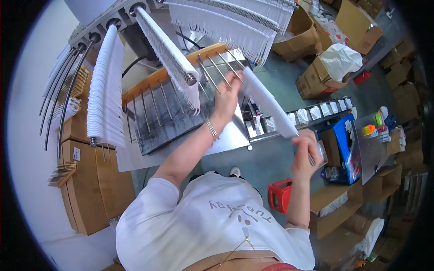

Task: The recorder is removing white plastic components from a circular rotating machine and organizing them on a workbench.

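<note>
With work apparently partway, a white stack (270,106) slants between the hands, right hand (307,151) fingers clamped on its metal rod (312,159), left hand (226,99) fingers bent, grip unclear, by a wooden-barred rack (195,58) whose bare rods (155,107) seem unfilled.

Rod rack (151,82) left of stool (282,195)

Soft, fairly bright light, its source hard to tell, falls on my left hand (227,97) and my white shirt (190,221). Glare whitens the metal sheet (230,137) before me. Toward the right rim, cardboard boxes (407,92) sink into dimness. The white bundle (267,104) by my right hand (307,154) looks slightly smeared. Fisheye distortion curves everything outward, into black corners.
</note>
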Motion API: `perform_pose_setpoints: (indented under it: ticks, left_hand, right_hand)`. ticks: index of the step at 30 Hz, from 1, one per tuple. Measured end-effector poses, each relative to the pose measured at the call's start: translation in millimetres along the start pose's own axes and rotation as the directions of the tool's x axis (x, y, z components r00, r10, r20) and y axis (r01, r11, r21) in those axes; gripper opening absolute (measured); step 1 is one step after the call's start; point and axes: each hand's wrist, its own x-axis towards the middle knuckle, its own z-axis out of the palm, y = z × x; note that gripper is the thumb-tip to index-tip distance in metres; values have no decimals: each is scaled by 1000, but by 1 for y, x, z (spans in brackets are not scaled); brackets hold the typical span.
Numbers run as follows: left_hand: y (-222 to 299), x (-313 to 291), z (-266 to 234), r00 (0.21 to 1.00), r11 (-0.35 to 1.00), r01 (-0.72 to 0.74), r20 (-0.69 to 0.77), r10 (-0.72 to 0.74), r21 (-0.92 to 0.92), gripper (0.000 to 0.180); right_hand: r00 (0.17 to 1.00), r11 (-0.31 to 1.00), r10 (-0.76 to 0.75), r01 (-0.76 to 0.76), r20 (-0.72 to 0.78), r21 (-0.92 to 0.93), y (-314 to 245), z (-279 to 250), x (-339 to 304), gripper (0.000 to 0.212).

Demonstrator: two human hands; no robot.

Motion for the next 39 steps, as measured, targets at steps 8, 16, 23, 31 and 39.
perform_pose_setpoints:
  ticks: [8,16,23,31,39]
  left_hand:
    - [19,-72,25,949,873,305,196,-247,-380,20]
    - [57,-154,-80,928,902,330,-81,-364,-278,15]
    - [91,-201,-144,859,934,336,-367,-357,-124,16]
    - [63,-142,-248,787,894,344,-431,-441,-285,21]
    - [55,-119,-276,818,898,292,-401,-412,-328,30]
  right_hand:
    - [981,948,30,-90,194,305,18,-97,-13,31]
    - [730,835,-1,-375,684,402,62,-37,4,40]
    - [417,785,23,-570,909,242,68,54,37,40]
    - [621,971,180,-237,763,-35,103,191,82,10]
    - [574,971,-176,235,800,45,126,223,93,12]
